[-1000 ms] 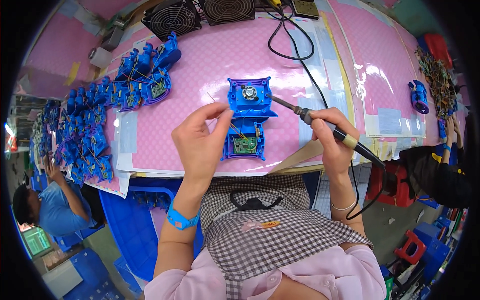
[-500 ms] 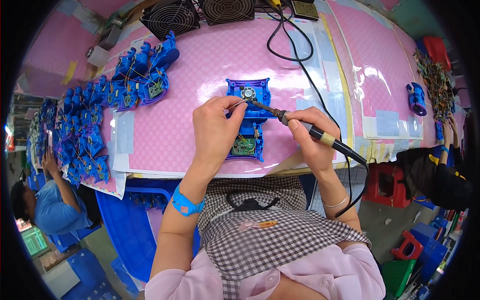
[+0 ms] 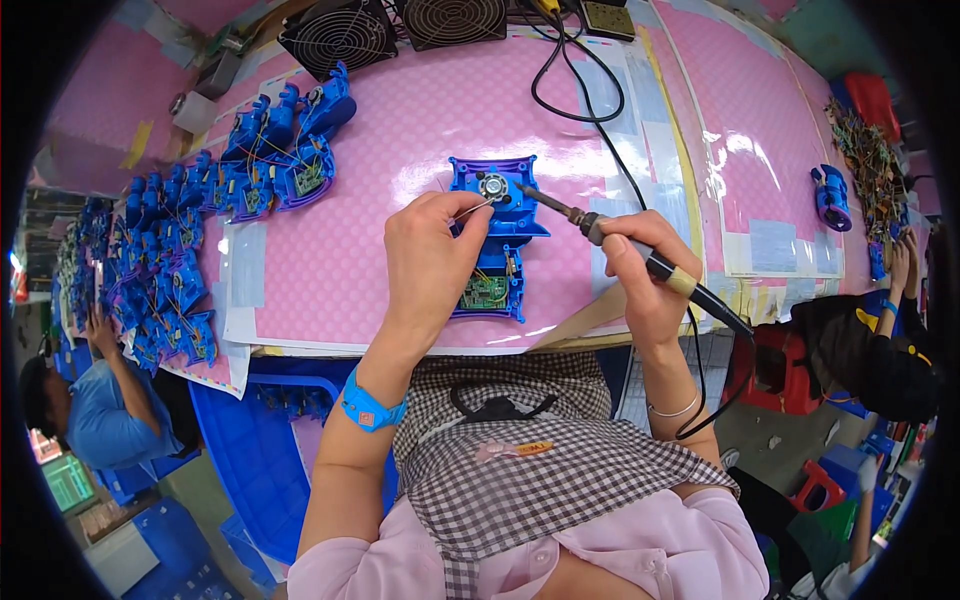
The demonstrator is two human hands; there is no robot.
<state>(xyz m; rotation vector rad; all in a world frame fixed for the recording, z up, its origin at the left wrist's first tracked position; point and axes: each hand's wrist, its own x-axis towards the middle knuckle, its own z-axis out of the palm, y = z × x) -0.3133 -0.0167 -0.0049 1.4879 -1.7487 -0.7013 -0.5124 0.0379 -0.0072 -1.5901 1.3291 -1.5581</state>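
In front of me on the pink table covering (image 3: 380,130) lies an opened blue plastic housing (image 3: 522,226). A small round speaker (image 3: 493,187) sits in its far part, and a green circuit board (image 3: 485,292) in the near part. My left hand (image 3: 430,255) is closed in a pinch on a thin wire (image 3: 477,207), whose end is by the speaker's near edge. In my right hand (image 3: 648,270) is a soldering iron (image 3: 590,226), gripped like a pen. Its tip points toward the speaker from the right, apart from the pinched wire.
Several blue housings with wires and boards (image 3: 175,260) crowd the left side. Two black fans (image 3: 340,38) stand at the back. The iron's black cable (image 3: 625,110) crosses the table. A blue part (image 3: 832,198) and a wire heap (image 3: 868,165) lie right. Co-workers sit on both sides.
My right hand has drawn the soldering iron back to the right, so its tip has left the speaker's near edge. My left hand stays in place with the wire.
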